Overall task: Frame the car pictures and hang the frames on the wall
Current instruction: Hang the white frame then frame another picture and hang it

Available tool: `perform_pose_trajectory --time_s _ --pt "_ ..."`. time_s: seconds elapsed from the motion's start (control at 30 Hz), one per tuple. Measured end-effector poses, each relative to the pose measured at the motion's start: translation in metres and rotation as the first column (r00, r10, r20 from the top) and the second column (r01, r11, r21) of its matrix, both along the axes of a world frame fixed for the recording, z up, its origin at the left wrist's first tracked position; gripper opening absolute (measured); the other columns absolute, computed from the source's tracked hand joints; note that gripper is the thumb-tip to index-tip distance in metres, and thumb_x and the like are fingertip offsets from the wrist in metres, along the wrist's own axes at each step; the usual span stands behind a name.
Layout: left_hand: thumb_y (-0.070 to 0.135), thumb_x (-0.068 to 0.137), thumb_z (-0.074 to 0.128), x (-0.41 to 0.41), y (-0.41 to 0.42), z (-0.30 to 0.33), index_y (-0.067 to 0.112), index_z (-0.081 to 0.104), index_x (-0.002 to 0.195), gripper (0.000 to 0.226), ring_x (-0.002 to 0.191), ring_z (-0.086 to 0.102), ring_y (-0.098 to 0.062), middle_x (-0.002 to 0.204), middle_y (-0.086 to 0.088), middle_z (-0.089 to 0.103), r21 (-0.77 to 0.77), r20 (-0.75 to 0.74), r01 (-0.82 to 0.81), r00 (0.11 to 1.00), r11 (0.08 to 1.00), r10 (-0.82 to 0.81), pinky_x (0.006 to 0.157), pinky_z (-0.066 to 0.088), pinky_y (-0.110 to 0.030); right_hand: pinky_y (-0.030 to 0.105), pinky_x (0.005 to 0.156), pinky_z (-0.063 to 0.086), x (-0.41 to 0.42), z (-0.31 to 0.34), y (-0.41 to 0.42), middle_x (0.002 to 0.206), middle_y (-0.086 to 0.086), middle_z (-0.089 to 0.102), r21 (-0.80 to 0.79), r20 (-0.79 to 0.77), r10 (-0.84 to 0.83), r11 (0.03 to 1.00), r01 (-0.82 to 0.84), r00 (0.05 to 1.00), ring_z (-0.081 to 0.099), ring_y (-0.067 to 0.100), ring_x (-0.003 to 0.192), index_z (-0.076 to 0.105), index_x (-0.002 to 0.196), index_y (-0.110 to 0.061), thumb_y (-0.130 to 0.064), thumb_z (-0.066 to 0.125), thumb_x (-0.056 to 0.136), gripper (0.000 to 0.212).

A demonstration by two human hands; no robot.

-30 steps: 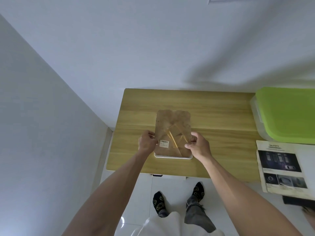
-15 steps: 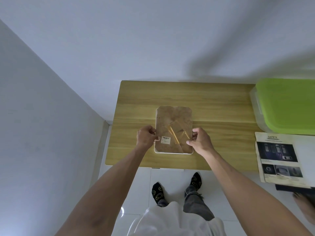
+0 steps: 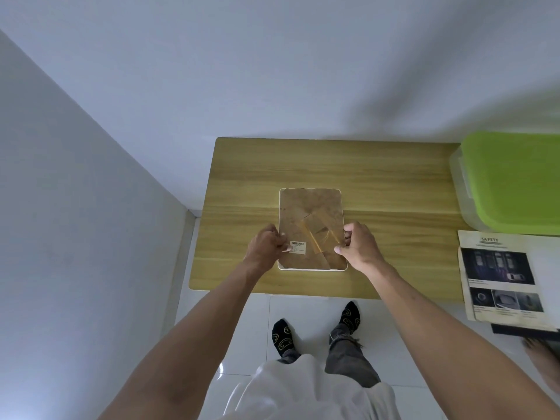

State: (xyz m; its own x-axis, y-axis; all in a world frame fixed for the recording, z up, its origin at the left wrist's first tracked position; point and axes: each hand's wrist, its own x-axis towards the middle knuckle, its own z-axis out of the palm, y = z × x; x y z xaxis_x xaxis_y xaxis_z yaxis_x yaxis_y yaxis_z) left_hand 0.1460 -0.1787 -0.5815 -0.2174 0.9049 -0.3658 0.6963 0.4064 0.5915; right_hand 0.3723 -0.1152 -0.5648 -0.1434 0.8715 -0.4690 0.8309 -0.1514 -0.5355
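Observation:
A white-rimmed picture frame (image 3: 311, 213) lies face down on the wooden table (image 3: 378, 189), its brown backing board up, with a barcode sticker and a folded stand on it. My left hand (image 3: 264, 247) grips the frame's left edge near the sticker. My right hand (image 3: 359, 248) grips its right edge at about the same height. A printed sheet of car pictures (image 3: 500, 275), headed SAFETY, lies to the right of the table.
A clear storage box with a green lid (image 3: 515, 180) stands at the table's right end. Walls close in behind and to the left. A dark object (image 3: 524, 330) lies under the sheet. White tiled floor and my socked feet (image 3: 315, 328) show below.
The brown backing board, held tilted above the white frame a second ago, now sits down inside the rim. Both hands stay on the frame's side edges.

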Motion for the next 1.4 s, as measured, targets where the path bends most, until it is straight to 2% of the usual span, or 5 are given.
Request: perform_pose_trajectory --time_s 0.27,0.47,0.8,1.2,1.4 --pt "0.029 0.070 0.083 0.002 0.020 0.025 0.008 0.058 0.122 0.061 0.119 0.050 -0.028 0.129 -0.008 0.050 -0.015 -0.324 0.318 0.895 0.948 -0.306 0.091 0.047 -0.040 0.040 0.103 0.046 -0.016 0.023 0.024 0.154 0.016 0.023 0.026 0.436 0.417 0.880 -0.474 0.797 0.037 0.032 0.138 0.013 0.155 -0.007 -0.032 0.085 0.075 0.110" --pt "0.043 0.062 0.087 -0.003 0.065 0.021 0.001 -0.011 0.152 0.139 0.149 -0.014 -0.026 0.160 -0.014 -0.019 -0.270 -0.369 0.547 0.702 0.793 -0.610 0.123 -0.002 -0.035 0.041 0.123 0.005 -0.037 0.023 0.056 0.162 0.011 -0.024 -0.174 0.491 0.684 0.684 -0.708 0.540 -0.009 0.027 0.153 -0.018 0.155 -0.009 -0.033 0.088 0.069 0.138" --pt "0.044 0.054 0.091 0.003 0.095 0.027 0.001 -0.008 0.153 0.146 0.151 -0.004 -0.027 0.161 -0.012 -0.015 -0.423 -0.331 0.560 0.637 0.713 -0.696 0.114 0.030 -0.040 0.042 0.118 0.025 -0.033 0.028 0.069 0.162 -0.001 -0.026 -0.224 0.419 0.725 0.665 -0.712 0.546 0.016 0.026 0.151 -0.016 0.157 -0.020 -0.032 0.087 0.071 0.135" --pt "0.011 0.075 0.077 0.031 0.068 0.024 0.012 -0.013 0.153 0.119 0.144 -0.019 -0.045 0.154 -0.022 -0.031 -0.398 -0.109 0.135 0.975 0.907 -0.193 0.119 0.004 -0.052 0.041 0.110 0.042 -0.026 0.021 0.030 0.166 0.009 -0.009 -0.213 0.164 0.251 0.953 -0.214 0.954 0.016 0.031 0.151 0.006 0.159 -0.030 0.003 0.067 0.082 0.103" --pt "0.013 0.065 0.068 0.034 0.068 0.042 0.010 0.062 0.108 0.044 0.101 0.063 -0.033 0.103 -0.011 0.067 -0.185 0.191 -0.264 0.935 0.947 0.298 0.088 0.052 -0.046 0.028 0.074 0.051 -0.034 0.030 0.010 0.131 0.004 0.064 -0.146 -0.101 -0.244 0.963 0.228 0.965 0.065 0.026 0.105 0.058 0.138 -0.021 -0.012 0.049 0.088 0.051"
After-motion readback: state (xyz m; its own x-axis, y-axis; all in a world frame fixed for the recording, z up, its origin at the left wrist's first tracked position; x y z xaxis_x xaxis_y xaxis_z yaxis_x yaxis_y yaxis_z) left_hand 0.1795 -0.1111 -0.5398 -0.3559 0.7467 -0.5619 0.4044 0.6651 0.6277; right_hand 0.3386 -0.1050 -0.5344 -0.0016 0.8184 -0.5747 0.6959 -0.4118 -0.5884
